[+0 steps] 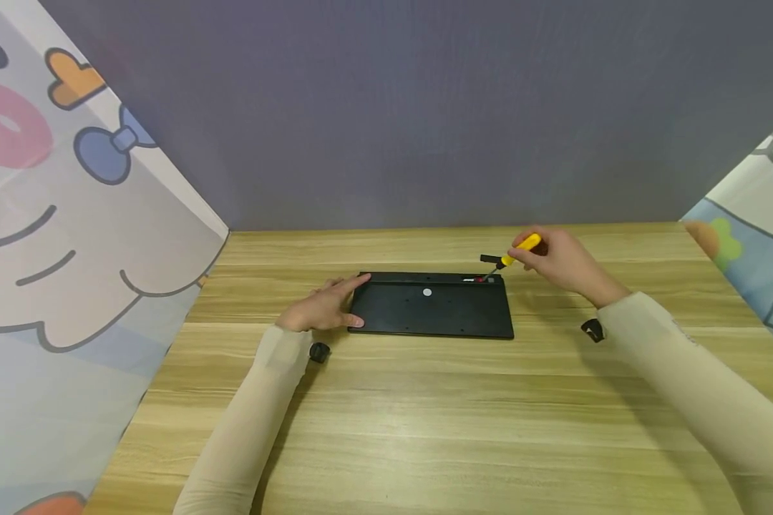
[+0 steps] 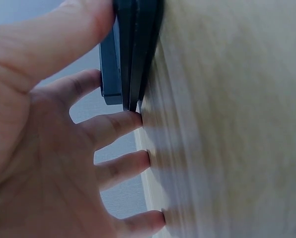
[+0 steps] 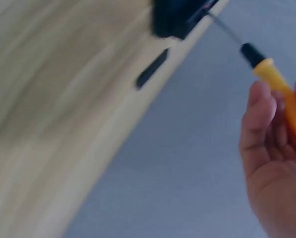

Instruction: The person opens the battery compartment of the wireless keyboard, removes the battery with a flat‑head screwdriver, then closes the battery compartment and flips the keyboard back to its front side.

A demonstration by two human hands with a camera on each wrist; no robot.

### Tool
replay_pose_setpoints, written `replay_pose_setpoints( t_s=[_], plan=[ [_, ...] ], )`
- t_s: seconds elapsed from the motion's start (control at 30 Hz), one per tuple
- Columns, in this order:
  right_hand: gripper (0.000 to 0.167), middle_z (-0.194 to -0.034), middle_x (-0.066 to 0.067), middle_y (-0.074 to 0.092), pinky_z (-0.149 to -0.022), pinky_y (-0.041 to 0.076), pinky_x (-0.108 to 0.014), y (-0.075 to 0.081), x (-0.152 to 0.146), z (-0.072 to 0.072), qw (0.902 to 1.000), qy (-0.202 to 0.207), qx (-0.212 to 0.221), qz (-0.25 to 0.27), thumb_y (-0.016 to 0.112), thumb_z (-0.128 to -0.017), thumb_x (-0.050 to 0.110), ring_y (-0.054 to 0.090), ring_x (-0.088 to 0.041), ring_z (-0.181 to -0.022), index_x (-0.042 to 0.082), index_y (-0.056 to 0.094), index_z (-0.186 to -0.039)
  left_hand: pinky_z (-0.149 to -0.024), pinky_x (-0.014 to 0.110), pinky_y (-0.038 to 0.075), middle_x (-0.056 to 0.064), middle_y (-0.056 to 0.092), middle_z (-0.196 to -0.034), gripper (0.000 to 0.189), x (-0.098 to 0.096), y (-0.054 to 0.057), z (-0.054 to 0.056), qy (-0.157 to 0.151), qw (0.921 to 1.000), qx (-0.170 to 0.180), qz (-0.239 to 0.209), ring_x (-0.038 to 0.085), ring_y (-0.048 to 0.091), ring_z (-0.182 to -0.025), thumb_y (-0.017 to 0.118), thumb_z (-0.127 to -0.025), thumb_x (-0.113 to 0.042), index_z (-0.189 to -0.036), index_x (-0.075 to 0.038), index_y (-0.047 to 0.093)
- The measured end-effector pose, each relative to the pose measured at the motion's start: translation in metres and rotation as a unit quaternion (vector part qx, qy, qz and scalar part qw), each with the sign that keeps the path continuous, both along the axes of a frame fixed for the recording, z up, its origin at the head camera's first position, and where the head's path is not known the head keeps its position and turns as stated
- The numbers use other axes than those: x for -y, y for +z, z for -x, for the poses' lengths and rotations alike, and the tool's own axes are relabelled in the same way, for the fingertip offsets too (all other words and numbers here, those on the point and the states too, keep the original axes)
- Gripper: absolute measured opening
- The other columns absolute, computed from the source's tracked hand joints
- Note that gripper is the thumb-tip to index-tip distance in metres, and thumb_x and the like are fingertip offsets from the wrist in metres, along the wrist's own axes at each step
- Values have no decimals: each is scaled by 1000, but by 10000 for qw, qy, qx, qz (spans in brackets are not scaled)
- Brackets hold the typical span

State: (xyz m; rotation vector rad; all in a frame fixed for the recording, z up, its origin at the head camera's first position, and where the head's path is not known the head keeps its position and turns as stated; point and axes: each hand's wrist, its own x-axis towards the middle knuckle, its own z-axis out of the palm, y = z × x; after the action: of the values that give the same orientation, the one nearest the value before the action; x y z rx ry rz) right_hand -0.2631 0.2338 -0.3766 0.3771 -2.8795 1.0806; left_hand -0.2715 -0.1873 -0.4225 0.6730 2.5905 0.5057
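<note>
Squarely before us on the desk (image 1: 425,415), which is pale wood-grained, lies a flat, black, rectangular board (image 1: 431,311) like an upturned keyboard, its long axis running left to right and a raised bar along its far edge. On it we see a round white sticker (image 1: 427,292) and, near the far right corner, a small red patch (image 1: 479,280). A slim screwdriver (image 1: 508,260) with a yellow handle, black collar and metal shaft slants down to that patch; whether its tip touches or sits just above, we cannot tell.

Our right hand (image 1: 557,261) grasps the yellow handle beyond the board's right end, so the red patch lies to its left and a little nearer our body. That hand is much the nearer one; our left hand (image 1: 318,307) is at the opposite short end, grasping nothing, its fingers spread and extended, with the thumb on the near left corner and the index finger on the far one.

Just past the board's far edge, near the screwdriver, a thin black strip (image 1: 490,258) rests on the wood. Farther out stand a plain grey wall (image 1: 451,114) and, leftward, a cartoon-printed panel (image 1: 103,236).
</note>
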Motion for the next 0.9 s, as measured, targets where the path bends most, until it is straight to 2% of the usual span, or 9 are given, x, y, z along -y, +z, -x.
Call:
replay_pose_setpoints(
  t_s=[0.13, 0.27, 0.37, 0.63, 0.8, 0.9],
  plan=[
    [36, -86, -16, 63, -53, 48, -33, -10, -11, 2, 9987, 87, 213, 445, 55, -96, 37, 61, -34, -73, 4, 61, -108, -103, 66, 12, 8, 20, -155, 93, 1, -1, 1, 15, 10000, -34, 22, 40, 8, -140, 71, -83, -40, -153, -32, 11],
    [43, -87, -18, 62, -52, 48, -35, -16, -19, 0, 9955, 305, 168, 884, 37, -103, 36, 58, -36, -72, 0, 57, -114, -104, 65, 12, 7, 20, -155, 93, 0, -2, 1, 18, 10000, -36, 41, 39, 8, -140, 71, -83, -41, -153, -34, 10],
    [46, -88, -18, 61, -51, 47, -34, -18, -22, -2, 9937, 353, 118, 1054, 28, -105, 35, 57, -35, -72, 0, 57, -117, -104, 65, 12, 6, 19, -155, 94, 1, -2, 2, 35, 10000, -26, 72, 39, 8, -140, 71, -82, -41, -153, -35, 10],
    [52, -84, -18, 61, -54, 49, -35, -30, -35, -4, 9973, -214, 370, 597, 24, -104, 39, 56, -32, -68, -2, 54, -117, -103, 66, 11, 6, 18, -155, 94, 0, 0, 2, 36, 10000, 27, 26, 39, 7, -140, 71, -82, -40, -153, -33, 10],
    [57, -82, -17, 60, -54, 48, -34, -36, -43, -8, 9970, -243, 647, 349, 20, -104, 42, 55, -29, -67, -5, 50, -116, -103, 66, 11, 5, 18, -155, 94, 1, 0, 1, 2, 10000, 16, 15, 39, 8, -140, 71, -82, -40, -153, -32, 10],
    [60, -77, -15, 58, -53, 44, -33, -38, -47, -10, 9971, -221, 721, 137, 20, -103, 46, 51, -26, -62, -5, 52, -110, -103, 67, 11, 5, 18, -155, 93, 1, 0, 1, -9, 10000, -5, 13, 39, 8, -140, 71, -82, -40, -153, -32, 10]
  ],
)
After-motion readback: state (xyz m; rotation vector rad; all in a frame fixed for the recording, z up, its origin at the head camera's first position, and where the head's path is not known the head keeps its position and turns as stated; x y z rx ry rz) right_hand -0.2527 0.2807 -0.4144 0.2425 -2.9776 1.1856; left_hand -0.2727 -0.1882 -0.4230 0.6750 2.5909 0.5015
